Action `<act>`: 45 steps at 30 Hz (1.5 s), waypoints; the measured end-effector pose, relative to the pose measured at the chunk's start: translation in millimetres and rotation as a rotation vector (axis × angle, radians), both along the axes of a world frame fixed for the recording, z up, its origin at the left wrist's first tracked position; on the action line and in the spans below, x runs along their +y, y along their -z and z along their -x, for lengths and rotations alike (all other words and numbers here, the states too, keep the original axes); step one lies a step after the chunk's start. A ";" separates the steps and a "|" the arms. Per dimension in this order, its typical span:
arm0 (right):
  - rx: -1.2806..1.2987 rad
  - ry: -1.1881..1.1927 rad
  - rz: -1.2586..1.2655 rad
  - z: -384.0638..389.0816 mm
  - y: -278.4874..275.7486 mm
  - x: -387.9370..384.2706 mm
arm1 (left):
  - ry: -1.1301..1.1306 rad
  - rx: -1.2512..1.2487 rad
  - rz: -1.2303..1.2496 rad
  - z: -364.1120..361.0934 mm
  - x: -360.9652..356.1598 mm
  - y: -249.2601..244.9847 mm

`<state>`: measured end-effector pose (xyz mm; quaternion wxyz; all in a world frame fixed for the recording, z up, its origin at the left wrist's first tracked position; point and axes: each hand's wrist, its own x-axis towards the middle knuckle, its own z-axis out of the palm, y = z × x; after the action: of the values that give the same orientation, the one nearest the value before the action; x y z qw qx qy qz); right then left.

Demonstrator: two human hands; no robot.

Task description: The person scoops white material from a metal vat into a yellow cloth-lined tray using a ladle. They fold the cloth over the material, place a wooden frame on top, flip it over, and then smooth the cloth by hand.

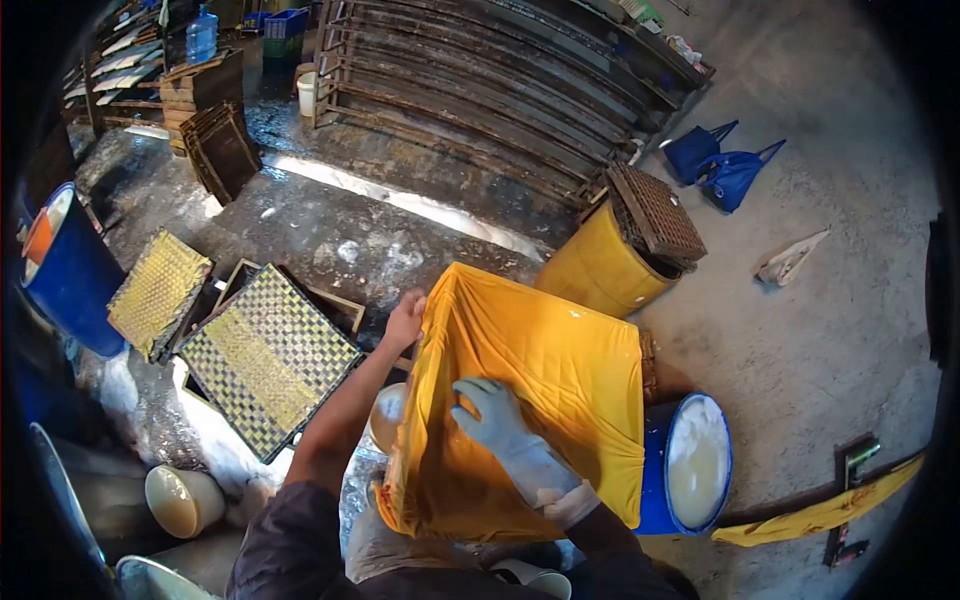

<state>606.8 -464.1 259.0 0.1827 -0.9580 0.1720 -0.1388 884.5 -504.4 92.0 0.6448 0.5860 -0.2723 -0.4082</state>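
Note:
A bright yellow cloth (560,350) is draped over what looks like a rectangular frame or box in front of me, sagging in folds toward the middle. My left hand (405,318), bare, has its fingers closed around the cloth's edge near the far left corner. On the sagging part lies my right hand (490,415), in a pale blue-grey glove, its thumb and fingers apart in a loose curve. Whatever bears the cloth is mostly hidden. Beside it on the right stands a blue drum (697,465) holding whitish contents.
A yellow drum (605,265) topped by a woven tray (655,210) stands beyond the cloth. At left are a checkered woven tray (270,355), a smaller yellow tray (160,290) and a blue barrel (70,275). A slatted rack (480,90) stands behind; blue bags (725,165) lie on the floor.

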 end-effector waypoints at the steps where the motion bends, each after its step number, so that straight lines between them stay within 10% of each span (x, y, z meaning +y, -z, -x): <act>1: -0.090 0.087 -0.015 1.2 -7.8 -5.6 | -0.189 -0.317 0.049 -9.5 -34.7 30.4; 3: -0.086 0.167 0.007 0.6 -4.1 -26.0 | -0.365 -0.626 0.115 -27.2 -63.4 48.4; 6: -0.146 0.296 0.044 -16.0 -1.7 -48.9 | 0.137 -0.718 -0.082 -50.8 -91.8 24.2; 9: -0.263 0.358 0.046 -54.4 -1.9 -70.4 | -0.153 -0.273 0.040 -73.4 -118.0 -54.2; 13: -0.270 0.360 0.080 -109.0 31.3 -107.6 | -0.052 -0.333 0.276 -67.1 -127.0 -146.8; 18: 0.082 0.318 0.096 -112.9 34.0 -121.6 | -0.102 -0.731 0.234 -53.5 -84.4 -128.6; 24: -0.253 0.255 0.018 16.0 -10.8 -181.9 | 0.037 -0.605 0.093 -41.1 -25.1 -117.9; 33: -0.253 1.064 0.035 314.4 26.5 -372.1 | 0.159 -0.411 0.156 76.8 8.4 -180.5; 45: -0.240 0.536 -0.303 281.9 194.5 -479.1 | 0.257 -0.507 -0.047 251.1 -1.0 -152.6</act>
<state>325.0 -943.2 64.5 0.2989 -0.8173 0.4140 -0.2668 633.4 -505.4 244.7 0.4853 0.6447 -0.4876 -0.3333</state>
